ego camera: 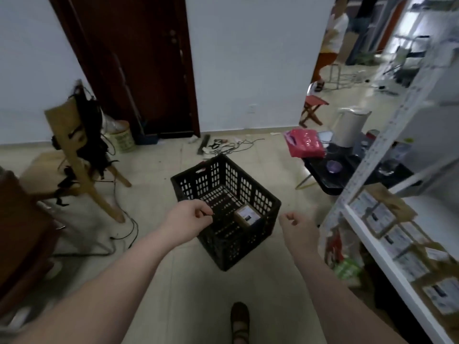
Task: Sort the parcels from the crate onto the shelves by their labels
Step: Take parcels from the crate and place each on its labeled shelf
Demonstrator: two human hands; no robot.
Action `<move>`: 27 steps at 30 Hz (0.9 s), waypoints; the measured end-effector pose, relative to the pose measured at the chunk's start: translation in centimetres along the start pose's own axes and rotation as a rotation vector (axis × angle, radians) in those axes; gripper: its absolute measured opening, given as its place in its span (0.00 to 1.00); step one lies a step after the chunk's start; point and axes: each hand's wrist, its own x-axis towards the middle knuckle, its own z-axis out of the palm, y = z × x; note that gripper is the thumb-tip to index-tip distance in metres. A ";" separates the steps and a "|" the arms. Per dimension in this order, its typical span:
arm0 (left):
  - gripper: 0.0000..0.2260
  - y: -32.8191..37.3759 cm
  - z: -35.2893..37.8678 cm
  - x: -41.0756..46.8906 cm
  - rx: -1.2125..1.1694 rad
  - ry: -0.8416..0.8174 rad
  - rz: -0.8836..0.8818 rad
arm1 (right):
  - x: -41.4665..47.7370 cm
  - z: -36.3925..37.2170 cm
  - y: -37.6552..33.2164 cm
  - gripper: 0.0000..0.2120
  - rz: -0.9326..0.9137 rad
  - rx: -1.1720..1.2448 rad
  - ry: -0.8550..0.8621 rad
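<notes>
Black crate (263, 202) is set on floor (198, 281), one brown parcel (247, 216) inside; left hand (188, 218) is curled at its rim, grip cannot be told; right hand (299, 228) is fisted, empty.

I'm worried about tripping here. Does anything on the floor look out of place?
Yes. Loose cables lie scattered on the floor by the dark door, just beyond the crate, and more cords trail from the wooden chair.
</notes>
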 end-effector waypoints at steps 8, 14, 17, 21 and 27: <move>0.09 -3.7 1.2 14.3 0.002 -0.074 -0.253 | 13.8 7.6 2.1 0.03 0.210 -0.102 -0.385; 0.15 -5.7 3.2 21.8 -0.022 -0.132 -0.351 | 21.3 10.5 2.2 0.04 0.286 -0.235 -0.461; 0.16 -7.7 4.2 24.0 -0.009 -0.168 -0.421 | 23.2 12.8 2.4 0.04 0.301 -0.291 -0.556; 0.22 -11.0 4.8 27.6 -0.002 -0.178 -0.543 | 24.6 16.1 3.5 0.03 0.327 -0.340 -0.629; 0.20 -15.9 6.8 33.9 0.043 -0.289 -0.499 | 26.8 20.5 5.2 0.03 0.458 -0.422 -0.617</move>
